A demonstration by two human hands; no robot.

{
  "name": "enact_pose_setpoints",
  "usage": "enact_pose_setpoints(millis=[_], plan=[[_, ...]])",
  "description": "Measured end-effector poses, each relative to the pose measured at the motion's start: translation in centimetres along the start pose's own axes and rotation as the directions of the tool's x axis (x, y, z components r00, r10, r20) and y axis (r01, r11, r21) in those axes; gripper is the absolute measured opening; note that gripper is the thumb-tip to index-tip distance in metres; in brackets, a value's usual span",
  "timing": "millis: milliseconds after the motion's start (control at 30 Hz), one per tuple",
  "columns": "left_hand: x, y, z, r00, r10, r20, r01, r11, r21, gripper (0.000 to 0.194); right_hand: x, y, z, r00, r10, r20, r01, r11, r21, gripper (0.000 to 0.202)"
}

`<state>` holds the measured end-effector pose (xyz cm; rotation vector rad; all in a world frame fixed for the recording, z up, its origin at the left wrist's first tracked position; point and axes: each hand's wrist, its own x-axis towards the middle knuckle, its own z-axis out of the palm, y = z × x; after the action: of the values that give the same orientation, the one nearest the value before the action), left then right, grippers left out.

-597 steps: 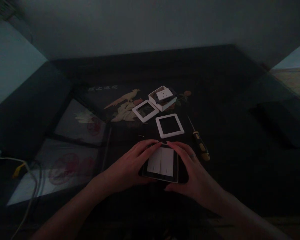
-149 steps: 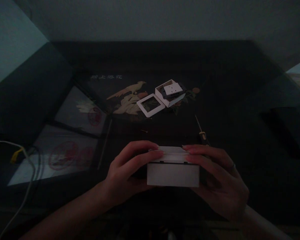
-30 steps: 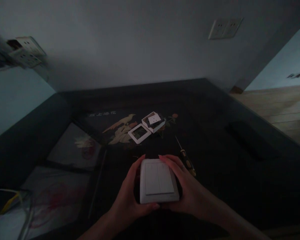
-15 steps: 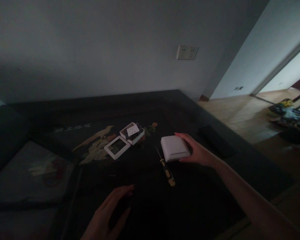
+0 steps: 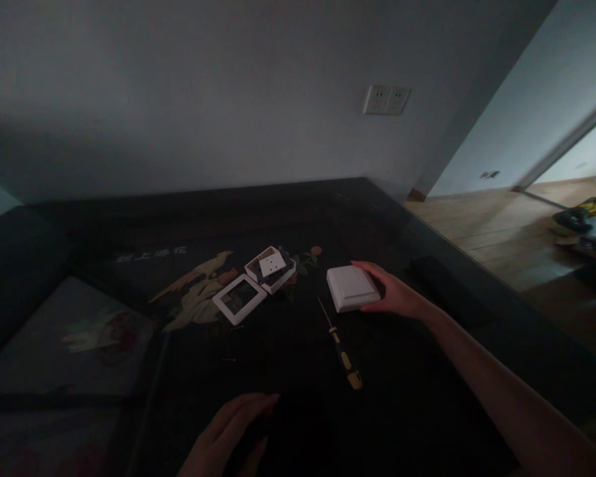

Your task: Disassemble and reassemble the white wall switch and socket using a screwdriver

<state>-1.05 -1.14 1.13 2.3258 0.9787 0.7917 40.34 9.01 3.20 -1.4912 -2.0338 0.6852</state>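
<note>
My right hand [image 5: 385,290] grips a white square box-like piece [image 5: 351,287] by its right side, thumb and fingers on opposite edges. Beside it lies a screwdriver [image 5: 345,358] with a black and yellow handle, its tip pointing up and left. My left hand [image 5: 236,427] is low in the view, thumb and fingers apart, holding nothing. Farther back, a white open box [image 5: 278,282] has a socket plate [image 5: 271,264] resting tilted in it. A white frame [image 5: 222,301] lies against that box's left side. Two small screws [image 5: 237,327] lie near the frame.
The dark table [image 5: 298,212] bears a painted bird [image 5: 206,268] and stands against a wall. A dark flat object [image 5: 442,285] lies beyond my right hand. Wall sockets [image 5: 387,99] are above the table. Bags [image 5: 589,222] lie on the floor at right.
The view has shifted slightly, so the wall sockets and floor items appear farther right. My left hand appears lower. My right hand keeps its grip on the white piece.
</note>
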Motion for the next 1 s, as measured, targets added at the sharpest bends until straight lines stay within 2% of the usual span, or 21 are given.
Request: enact_pose_setpoints(millis=[67,267,333,433,500,533,633,700,800,900,1000], plan=[[0.0,0.0,0.0,1.0,-0.006,-0.009,0.006,1.0,-0.008,0.055,0.8,0.2,-0.2,1.0,-0.017,0.002,0.018,1.0,-0.015,0.05],[0.4,0.3,0.0,0.999,-0.05,0.012,0.05,0.999,-0.011,0.043,2.9,0.6,-0.4,0.999,-0.024,0.027,0.025,0.999,-0.042,0.044],[0.7,0.6,0.0,0.999,-0.054,0.001,0.054,0.998,-0.037,0.041,3.2,0.9,-0.4,0.999,-0.015,0.04,0.016,0.999,-0.039,0.053],[1.2,1.4,-0.5,0.999,-0.053,-0.005,0.052,0.995,-0.083,0.038,2.9,0.5,-0.7,1.0,0.0,0.02,0.001,1.0,-0.029,0.089],[1.4,1.8,-1.2,0.998,-0.066,-0.011,0.065,0.992,-0.104,0.036,2.3,-0.6,-1.0,0.999,0.001,-0.035,-0.001,1.0,-0.019,0.103],[1.5,2.0,-1.6,0.997,-0.073,-0.02,0.071,0.991,-0.109,0.036,1.9,-1.5,-1.2,0.998,-0.006,-0.07,0.005,1.0,-0.01,0.102],[2.5,1.8,-3.2,0.995,-0.086,-0.044,0.082,0.993,-0.088,0.034,1.3,-4.9,-1.1,0.984,-0.054,-0.167,0.061,0.997,0.039,0.074],[4.1,1.0,-4.1,0.993,-0.098,-0.064,0.097,0.995,-0.017,0.03,1.7,-7.3,0.0,0.98,-0.084,-0.178,0.1,0.991,0.084,0.055],[8.3,-1.5,-4.6,0.974,-0.155,-0.168,0.174,0.979,0.108,0.03,4.1,-9.7,3.1,0.984,-0.096,-0.152,0.117,0.985,0.13,0.043],[13.2,-4.4,-3.4,0.938,-0.234,-0.257,0.285,0.941,0.181,0.052,8.3,-10.7,6.5,0.986,-0.035,-0.165,0.053,0.992,0.111,0.034],[16.4,-6.4,-1.5,0.904,-0.316,-0.289,0.39,0.887,0.249,0.079,12.0,-10.9,8.9,0.979,0.059,-0.195,-0.049,0.997,0.057,0.033]])
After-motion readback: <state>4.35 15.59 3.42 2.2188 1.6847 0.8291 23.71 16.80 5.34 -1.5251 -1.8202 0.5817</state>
